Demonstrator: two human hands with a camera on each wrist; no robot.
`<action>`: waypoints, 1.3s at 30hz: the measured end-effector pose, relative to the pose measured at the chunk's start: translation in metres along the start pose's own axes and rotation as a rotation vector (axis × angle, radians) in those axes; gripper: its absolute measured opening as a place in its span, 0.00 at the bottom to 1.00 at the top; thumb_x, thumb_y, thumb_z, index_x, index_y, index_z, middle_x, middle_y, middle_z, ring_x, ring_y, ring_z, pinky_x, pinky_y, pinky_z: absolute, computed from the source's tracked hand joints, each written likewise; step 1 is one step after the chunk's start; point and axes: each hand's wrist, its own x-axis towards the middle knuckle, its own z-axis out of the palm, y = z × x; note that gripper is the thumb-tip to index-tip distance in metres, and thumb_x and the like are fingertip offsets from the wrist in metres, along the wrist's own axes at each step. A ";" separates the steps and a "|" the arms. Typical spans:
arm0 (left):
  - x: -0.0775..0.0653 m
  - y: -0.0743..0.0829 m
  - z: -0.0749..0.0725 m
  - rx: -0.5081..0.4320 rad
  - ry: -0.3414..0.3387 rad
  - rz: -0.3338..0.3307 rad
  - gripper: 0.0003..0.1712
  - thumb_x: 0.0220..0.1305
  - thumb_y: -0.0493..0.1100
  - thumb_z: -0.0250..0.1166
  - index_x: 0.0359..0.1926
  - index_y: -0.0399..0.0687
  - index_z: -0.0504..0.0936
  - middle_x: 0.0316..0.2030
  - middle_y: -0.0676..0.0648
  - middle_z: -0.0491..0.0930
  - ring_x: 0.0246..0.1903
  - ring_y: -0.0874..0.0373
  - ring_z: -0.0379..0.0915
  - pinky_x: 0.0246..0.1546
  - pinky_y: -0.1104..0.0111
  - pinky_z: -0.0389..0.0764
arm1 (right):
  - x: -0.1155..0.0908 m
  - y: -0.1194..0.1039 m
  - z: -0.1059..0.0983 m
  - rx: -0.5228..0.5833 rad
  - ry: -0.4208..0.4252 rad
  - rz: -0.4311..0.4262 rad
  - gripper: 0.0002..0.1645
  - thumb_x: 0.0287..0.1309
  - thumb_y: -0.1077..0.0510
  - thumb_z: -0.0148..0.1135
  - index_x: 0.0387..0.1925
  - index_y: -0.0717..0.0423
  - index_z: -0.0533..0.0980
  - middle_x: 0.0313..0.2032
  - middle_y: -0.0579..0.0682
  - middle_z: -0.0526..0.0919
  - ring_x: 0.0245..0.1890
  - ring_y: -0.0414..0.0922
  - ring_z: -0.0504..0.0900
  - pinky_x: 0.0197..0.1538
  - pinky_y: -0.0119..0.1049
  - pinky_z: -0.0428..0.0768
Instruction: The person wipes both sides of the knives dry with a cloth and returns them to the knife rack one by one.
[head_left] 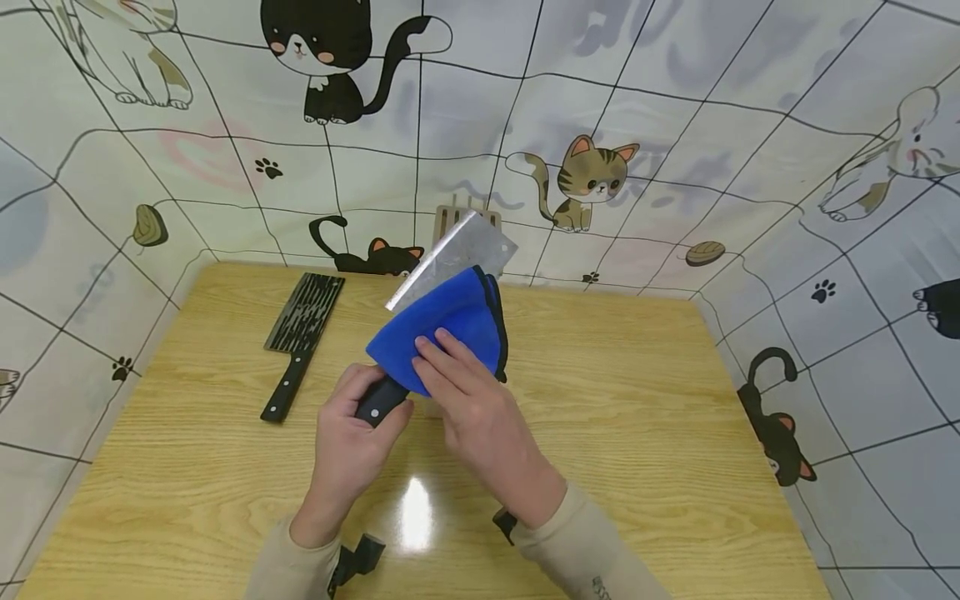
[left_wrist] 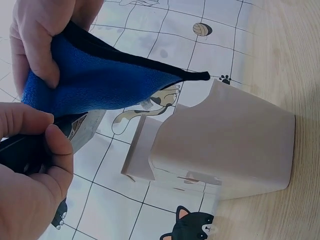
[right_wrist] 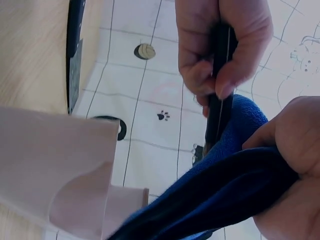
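Observation:
My left hand [head_left: 351,446] grips the black riveted handle [head_left: 380,402] of a cleaver, held tilted above the table. Its shiny metal blade [head_left: 467,254] points up and away to the right. A blue cloth [head_left: 442,321] with black edging is folded over the lower blade, hiding that part. My right hand [head_left: 491,425] holds the cloth against the blade, fingers on its upper face. In the left wrist view, the right thumb and fingers clasp the folded cloth [left_wrist: 110,82]. The right wrist view shows the left fingers wrapped round the handle [right_wrist: 220,90].
A second cleaver [head_left: 303,321] with a dark streaked blade lies on the wooden table [head_left: 637,417] at the left. A beige plastic holder [left_wrist: 225,140] stands on the table beyond the hands, mostly hidden in the head view. Cat-patterned sheeting [head_left: 480,108] walls the back and sides.

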 end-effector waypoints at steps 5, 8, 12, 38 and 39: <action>-0.001 -0.001 0.001 -0.037 0.006 0.004 0.23 0.52 0.25 0.68 0.51 0.39 0.81 0.47 0.44 0.79 0.43 0.59 0.75 0.40 0.74 0.78 | -0.001 -0.007 0.002 0.010 0.011 -0.077 0.22 0.56 0.74 0.59 0.52 0.62 0.79 0.59 0.55 0.78 0.66 0.52 0.69 0.67 0.42 0.66; -0.002 -0.001 0.002 -0.068 0.023 -0.002 0.25 0.50 0.24 0.70 0.52 0.37 0.80 0.47 0.43 0.81 0.44 0.61 0.78 0.42 0.74 0.80 | -0.001 -0.012 0.002 0.015 0.013 -0.135 0.21 0.56 0.74 0.57 0.51 0.62 0.80 0.57 0.55 0.79 0.65 0.52 0.70 0.67 0.42 0.67; -0.002 0.000 0.002 -0.112 0.044 -0.004 0.26 0.46 0.23 0.71 0.50 0.36 0.81 0.42 0.44 0.83 0.41 0.63 0.81 0.41 0.74 0.81 | -0.001 -0.017 0.002 0.020 0.009 -0.188 0.21 0.58 0.73 0.53 0.51 0.62 0.80 0.56 0.55 0.80 0.65 0.51 0.71 0.67 0.43 0.68; -0.002 0.005 -0.002 -0.040 -0.037 -0.050 0.26 0.54 0.28 0.70 0.55 0.45 0.81 0.41 0.47 0.77 0.36 0.55 0.72 0.31 0.70 0.73 | 0.006 0.025 -0.016 0.000 0.025 0.046 0.21 0.60 0.73 0.58 0.55 0.62 0.77 0.60 0.55 0.77 0.66 0.51 0.69 0.67 0.39 0.67; -0.002 0.006 -0.002 -0.040 -0.038 -0.051 0.26 0.53 0.28 0.70 0.55 0.45 0.81 0.41 0.47 0.77 0.36 0.55 0.72 0.31 0.70 0.73 | 0.007 0.027 -0.017 0.000 0.030 0.054 0.22 0.60 0.74 0.57 0.55 0.62 0.77 0.60 0.55 0.77 0.66 0.51 0.69 0.66 0.39 0.67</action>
